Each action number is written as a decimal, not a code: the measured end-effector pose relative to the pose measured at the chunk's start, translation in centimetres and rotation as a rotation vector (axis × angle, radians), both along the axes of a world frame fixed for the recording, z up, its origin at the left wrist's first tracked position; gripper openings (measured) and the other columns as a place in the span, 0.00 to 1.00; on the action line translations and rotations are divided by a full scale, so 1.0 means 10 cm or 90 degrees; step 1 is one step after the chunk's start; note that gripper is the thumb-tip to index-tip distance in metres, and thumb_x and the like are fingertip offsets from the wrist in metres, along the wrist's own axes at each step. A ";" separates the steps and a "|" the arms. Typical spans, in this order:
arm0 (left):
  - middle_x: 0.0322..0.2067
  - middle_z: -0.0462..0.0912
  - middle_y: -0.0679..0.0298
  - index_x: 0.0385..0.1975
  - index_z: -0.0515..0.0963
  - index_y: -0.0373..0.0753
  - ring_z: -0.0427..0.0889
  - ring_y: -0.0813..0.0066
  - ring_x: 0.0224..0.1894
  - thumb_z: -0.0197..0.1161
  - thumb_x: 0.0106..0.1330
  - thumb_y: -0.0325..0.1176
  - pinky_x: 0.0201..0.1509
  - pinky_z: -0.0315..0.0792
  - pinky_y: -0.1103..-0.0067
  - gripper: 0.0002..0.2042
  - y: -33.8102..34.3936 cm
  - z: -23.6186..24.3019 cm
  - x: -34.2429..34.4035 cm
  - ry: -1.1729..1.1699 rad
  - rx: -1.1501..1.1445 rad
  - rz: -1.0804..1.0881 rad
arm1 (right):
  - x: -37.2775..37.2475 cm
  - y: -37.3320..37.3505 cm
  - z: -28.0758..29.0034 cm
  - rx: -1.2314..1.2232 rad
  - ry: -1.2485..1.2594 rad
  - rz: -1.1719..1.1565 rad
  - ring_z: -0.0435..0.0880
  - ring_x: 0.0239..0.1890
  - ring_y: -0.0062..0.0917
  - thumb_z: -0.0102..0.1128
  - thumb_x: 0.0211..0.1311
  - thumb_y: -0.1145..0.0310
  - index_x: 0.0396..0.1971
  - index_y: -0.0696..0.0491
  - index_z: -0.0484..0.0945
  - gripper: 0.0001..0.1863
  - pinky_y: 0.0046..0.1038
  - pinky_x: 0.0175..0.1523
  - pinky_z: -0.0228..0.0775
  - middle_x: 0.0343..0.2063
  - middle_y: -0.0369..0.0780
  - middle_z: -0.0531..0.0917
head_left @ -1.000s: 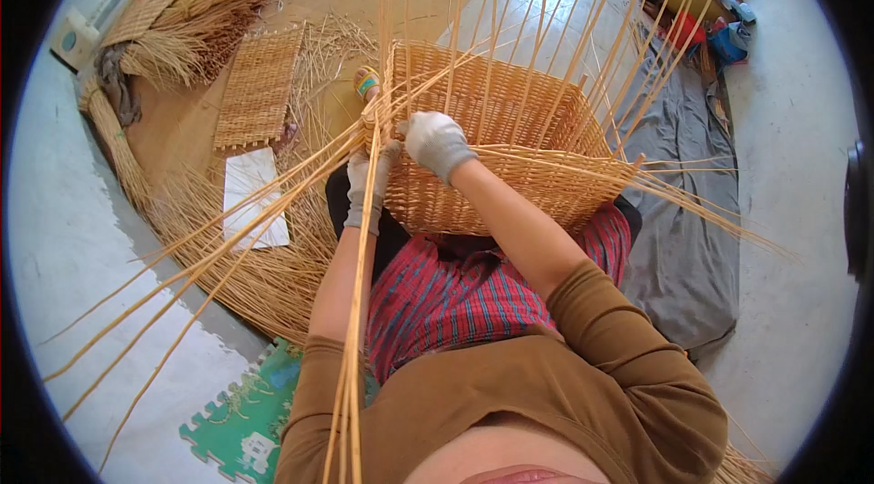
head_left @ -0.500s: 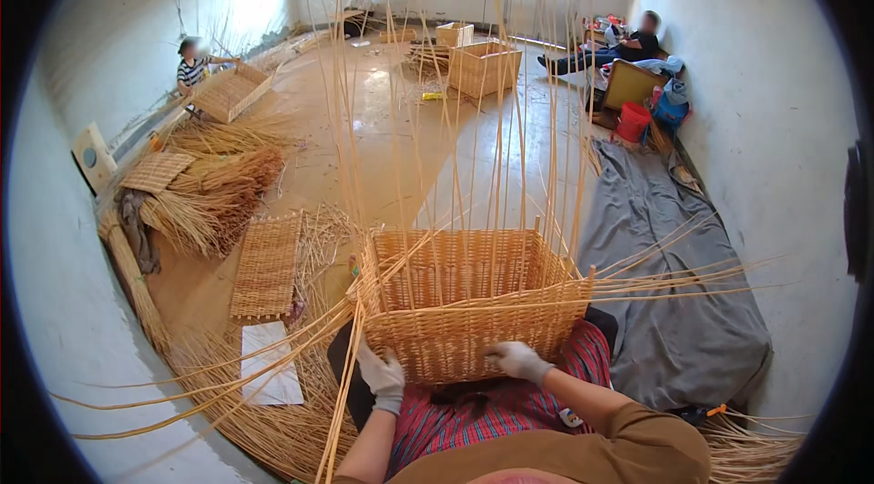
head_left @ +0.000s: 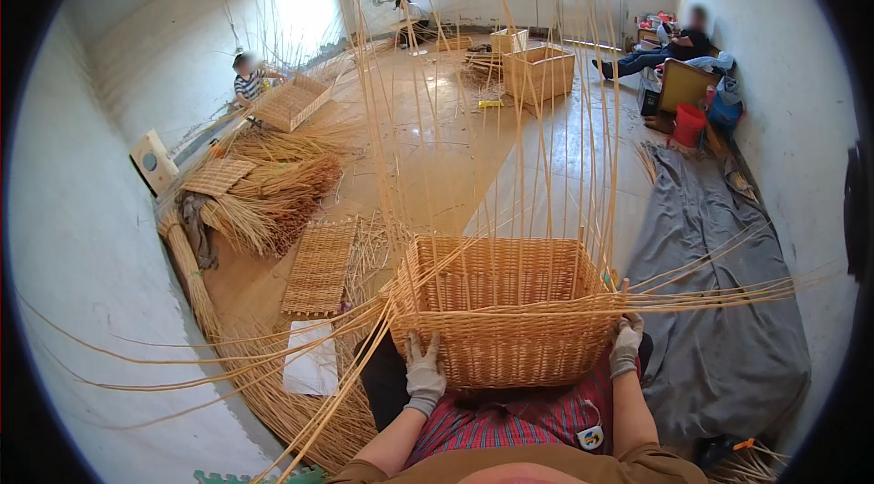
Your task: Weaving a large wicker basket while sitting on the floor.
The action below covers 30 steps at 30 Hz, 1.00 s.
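A rectangular wicker basket (head_left: 510,352) rests on my lap, tilted with its open top showing. Tall upright canes (head_left: 523,165) stand out of its walls, and long loose weaving canes (head_left: 228,361) fan out from both front corners. My left hand (head_left: 424,377), in a pale glove, holds the basket low on its front wall near the left corner, fingers pointing up. At the right end, my gloved right hand (head_left: 626,346) grips the corner; part of its fingers is hidden behind the wall. A small round white object (head_left: 590,438) lies on my checked red apron (head_left: 510,420).
Left of me lie a woven panel (head_left: 319,267), a white sheet (head_left: 309,356) and bundles of cane (head_left: 282,202). To the right a grey cloth (head_left: 719,302) covers the floor. Finished-looking baskets (head_left: 539,74) and a red bucket (head_left: 689,126) stand farther off. Several people sit along the walls.
My right hand has gone from the middle of the basket's front wall to its right end. My left hand now lies flatter on the front wall. The whole view has shifted.
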<state>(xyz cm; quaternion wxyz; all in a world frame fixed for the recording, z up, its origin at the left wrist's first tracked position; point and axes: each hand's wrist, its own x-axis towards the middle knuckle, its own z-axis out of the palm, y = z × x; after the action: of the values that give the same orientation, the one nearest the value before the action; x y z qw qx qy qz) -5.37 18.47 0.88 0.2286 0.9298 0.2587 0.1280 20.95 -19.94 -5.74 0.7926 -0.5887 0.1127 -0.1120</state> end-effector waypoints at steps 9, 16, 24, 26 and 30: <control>0.74 0.40 0.44 0.71 0.60 0.58 0.41 0.40 0.75 0.58 0.59 0.28 0.74 0.52 0.59 0.37 0.02 -0.10 0.18 -0.027 0.034 0.007 | -0.37 -0.03 0.54 0.184 0.169 0.241 0.72 0.23 0.20 0.44 0.65 0.82 0.70 0.34 0.57 0.36 0.24 0.28 0.71 0.29 0.32 0.74; 0.73 0.42 0.41 0.71 0.58 0.53 0.40 0.40 0.75 0.61 0.56 0.28 0.75 0.48 0.60 0.39 -0.05 -0.09 0.28 -0.127 -0.031 0.070 | -0.18 0.26 0.42 -0.069 0.128 0.204 0.81 0.33 0.27 0.54 0.60 0.85 0.70 0.37 0.53 0.41 0.27 0.31 0.78 0.46 0.41 0.78; 0.73 0.41 0.43 0.72 0.57 0.54 0.41 0.39 0.74 0.62 0.58 0.29 0.75 0.49 0.60 0.39 -0.08 -0.16 0.32 -0.092 -0.038 0.071 | -0.33 0.26 0.56 -0.402 0.171 0.126 0.86 0.41 0.40 0.63 0.58 0.71 0.70 0.51 0.50 0.42 0.36 0.39 0.80 0.45 0.51 0.82; 0.73 0.41 0.43 0.72 0.57 0.54 0.42 0.38 0.74 0.62 0.58 0.29 0.75 0.49 0.60 0.39 -0.10 -0.12 0.39 -0.098 -0.047 0.066 | -0.35 0.24 0.55 -0.645 0.112 0.032 0.82 0.51 0.48 0.64 0.56 0.66 0.72 0.48 0.48 0.46 0.39 0.53 0.75 0.52 0.56 0.78; 0.73 0.40 0.42 0.72 0.57 0.55 0.43 0.37 0.74 0.61 0.57 0.28 0.75 0.51 0.60 0.39 0.00 -0.10 0.26 -0.093 -0.063 0.096 | -0.38 0.49 0.80 -0.594 0.172 0.083 0.77 0.57 0.50 0.64 0.56 0.67 0.71 0.49 0.49 0.45 0.38 0.62 0.68 0.55 0.57 0.76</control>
<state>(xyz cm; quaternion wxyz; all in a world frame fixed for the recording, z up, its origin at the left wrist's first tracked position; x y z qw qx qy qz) -2.79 18.43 -0.09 0.2824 0.8835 0.3162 0.1993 17.15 -15.01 2.22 0.4276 -0.8963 0.1155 -0.0232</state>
